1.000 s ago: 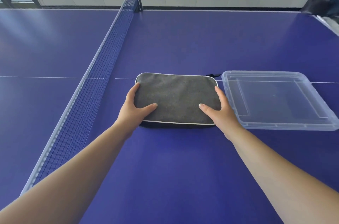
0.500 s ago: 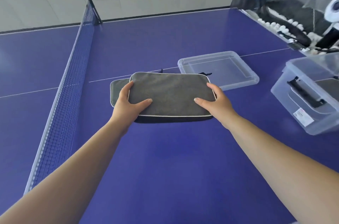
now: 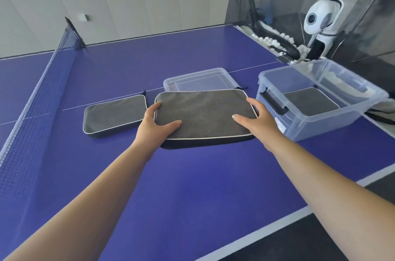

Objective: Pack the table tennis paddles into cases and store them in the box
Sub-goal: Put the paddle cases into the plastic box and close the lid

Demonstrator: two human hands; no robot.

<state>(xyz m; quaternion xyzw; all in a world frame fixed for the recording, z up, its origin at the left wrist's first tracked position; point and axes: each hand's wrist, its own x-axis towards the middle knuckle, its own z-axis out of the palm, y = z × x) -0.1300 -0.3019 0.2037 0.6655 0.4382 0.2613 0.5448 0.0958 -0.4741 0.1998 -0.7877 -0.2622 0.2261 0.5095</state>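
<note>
Hands grip one grey case (image 3: pixel 203 114) by its short ends: the left hand (image 3: pixel 156 126) and the right hand (image 3: pixel 259 118) each have a thumb on top and fingers curled round the edge. The case hangs just above the table (image 3: pixel 192 186), near its middle line. Best, I think, to keep it level, carry it right over the near wall of the clear box (image 3: pixel 324 115) at the table's right edge, and lower it flat onto the case already inside (image 3: pixel 310 101). It is a soft, flat pouch, pale-piped, with black underside. Another case (image 3: pixel 113 116) lies just beside it, the lid (image 3: pixel 201 79) behind.
</note>
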